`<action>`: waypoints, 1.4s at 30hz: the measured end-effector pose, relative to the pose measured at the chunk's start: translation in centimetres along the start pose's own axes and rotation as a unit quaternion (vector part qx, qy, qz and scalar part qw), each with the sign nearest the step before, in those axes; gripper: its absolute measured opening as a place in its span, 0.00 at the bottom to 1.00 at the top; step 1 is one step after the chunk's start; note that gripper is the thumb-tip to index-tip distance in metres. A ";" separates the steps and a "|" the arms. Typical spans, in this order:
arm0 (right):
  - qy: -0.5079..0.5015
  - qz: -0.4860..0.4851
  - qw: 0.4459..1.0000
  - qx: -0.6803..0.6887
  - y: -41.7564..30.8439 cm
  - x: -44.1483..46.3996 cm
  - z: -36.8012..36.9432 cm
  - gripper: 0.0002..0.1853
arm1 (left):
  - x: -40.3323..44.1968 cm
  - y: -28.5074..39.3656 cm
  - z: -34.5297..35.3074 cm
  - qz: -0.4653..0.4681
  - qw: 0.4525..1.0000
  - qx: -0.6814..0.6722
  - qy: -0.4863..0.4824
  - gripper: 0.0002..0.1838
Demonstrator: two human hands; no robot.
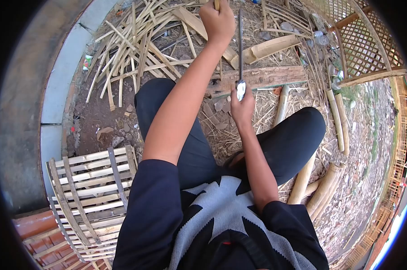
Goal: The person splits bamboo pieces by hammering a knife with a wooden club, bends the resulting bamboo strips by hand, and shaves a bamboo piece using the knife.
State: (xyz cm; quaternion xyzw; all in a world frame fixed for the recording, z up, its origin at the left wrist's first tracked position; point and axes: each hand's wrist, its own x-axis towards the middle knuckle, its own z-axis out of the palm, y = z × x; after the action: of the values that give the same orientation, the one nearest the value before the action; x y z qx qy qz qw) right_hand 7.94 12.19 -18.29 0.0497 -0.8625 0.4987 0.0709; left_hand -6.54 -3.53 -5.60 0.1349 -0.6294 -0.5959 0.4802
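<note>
My left hand (218, 23) reaches far forward, closed around a piece of bamboo (217, 5) that mostly runs out of the top of the view. My right hand (242, 107) grips a long-bladed knife (240, 49) by its handle, which has a white patch near the blade. The narrow dark blade points away from me, seen nearly edge-on, apart from the left hand. Below the blade, a thick wooden block (275, 77) lies across the ground in front of my knees. Beyond it rests a split bamboo length (273, 48).
A heap of bamboo strips (133, 49) spreads ahead on the left. A slatted bamboo panel (93, 198) stands at my left side. Bamboo poles (318, 189) lie by my right leg. A woven lattice frame (370, 40) is at the upper right. Shavings and litter cover the ground.
</note>
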 end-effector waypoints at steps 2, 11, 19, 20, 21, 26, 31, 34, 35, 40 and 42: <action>0.021 -0.027 0.999 0.009 -2.6 1.0 -1.5 0.13 | -0.1 0.3 0.2 0.011 1.000 -0.005 0.012 0.29; -0.088 0.092 0.980 -0.150 11.6 -7.6 4.1 0.20 | 0.2 -1.4 0.2 -0.036 0.998 0.001 0.049 0.29; -0.010 -0.006 0.998 -0.057 0.2 -2.4 -1.0 0.17 | -0.4 -0.1 -0.2 -0.015 0.999 0.000 0.028 0.29; 0.002 -0.015 0.999 -0.038 -0.9 -1.9 -1.5 0.17 | -0.4 -0.4 -0.1 -0.007 1.000 -0.003 0.030 0.29; 0.007 -0.003 0.999 -0.031 -1.1 -1.7 -1.6 0.16 | -0.4 -0.6 0.1 0.002 0.999 -0.006 0.032 0.28; -0.074 0.041 0.985 -0.149 9.1 -7.4 3.1 0.19 | 0.0 -1.2 -0.4 -0.028 0.996 0.042 0.077 0.30; -0.060 0.102 0.981 -0.156 11.9 -7.7 1.9 0.20 | 0.4 -0.4 -0.8 -0.017 0.998 0.017 0.061 0.34; -0.018 0.060 0.995 -0.082 4.7 -4.1 -0.6 0.19 | 0.6 -0.3 -0.4 -0.036 0.997 0.046 0.058 0.33; 0.000 0.039 0.998 -0.057 2.6 -3.6 -1.3 0.18 | 0.2 -0.6 -0.4 -0.037 0.996 0.053 0.056 0.33; -0.008 0.072 0.997 -0.012 2.1 -4.0 -0.1 0.15 | 0.0 -2.6 0.4 0.032 0.995 0.015 0.096 0.31; -0.040 0.016 0.991 -0.126 10.1 -7.8 3.4 0.15 | 0.4 -2.1 0.3 0.008 0.997 0.005 0.083 0.30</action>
State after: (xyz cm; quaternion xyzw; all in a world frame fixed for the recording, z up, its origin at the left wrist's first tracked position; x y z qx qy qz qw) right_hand 13.84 14.40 -29.95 0.0464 -0.9213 0.3847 0.0343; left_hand -7.79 -4.22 -7.19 0.1814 -0.5915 -0.5759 0.5344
